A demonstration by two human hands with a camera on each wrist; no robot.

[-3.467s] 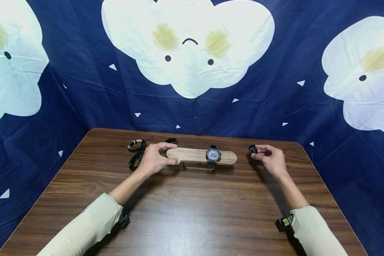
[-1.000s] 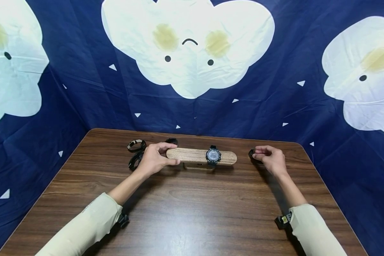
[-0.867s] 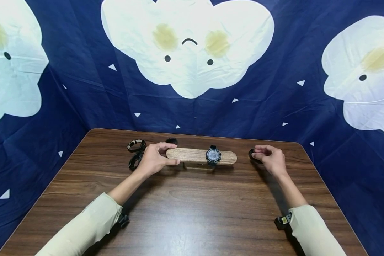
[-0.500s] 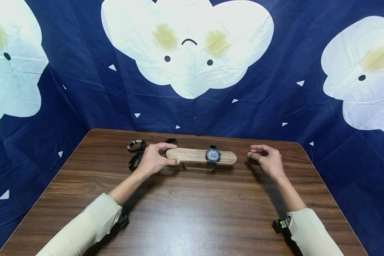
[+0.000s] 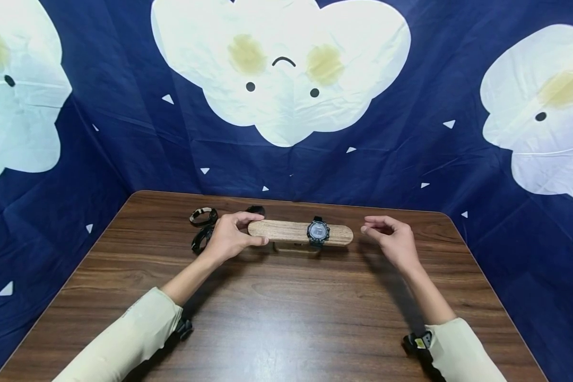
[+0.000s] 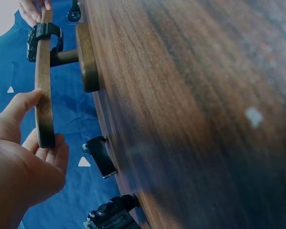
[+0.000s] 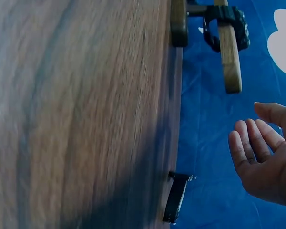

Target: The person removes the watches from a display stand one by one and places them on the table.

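A wooden watch stand (image 5: 286,232) has a T-shaped bar on a foot near the table's back. One black digital watch (image 5: 318,231) is strapped round the bar, right of its middle. My left hand (image 5: 231,236) grips the bar's left end, thumb in front and fingers behind. Just off the right end, my right hand (image 5: 395,241) hovers with fingers loosely bent and holds nothing. Below that hand, the right wrist view has another black watch (image 7: 176,198) standing on the table; in the head view the hand hides it.
Left of the stand lie a black-and-pale looped watch (image 5: 203,216) and a black watch (image 5: 201,240) beside my left wrist. Behind the bar's left end sits a further black watch (image 5: 255,211). Blue patterned cloth (image 5: 291,170) rises behind the wooden table (image 5: 277,307).
My right hand has set a small black watch down on the table, let it go and shifted left toward the stand. My left hand and the stand have stayed put.
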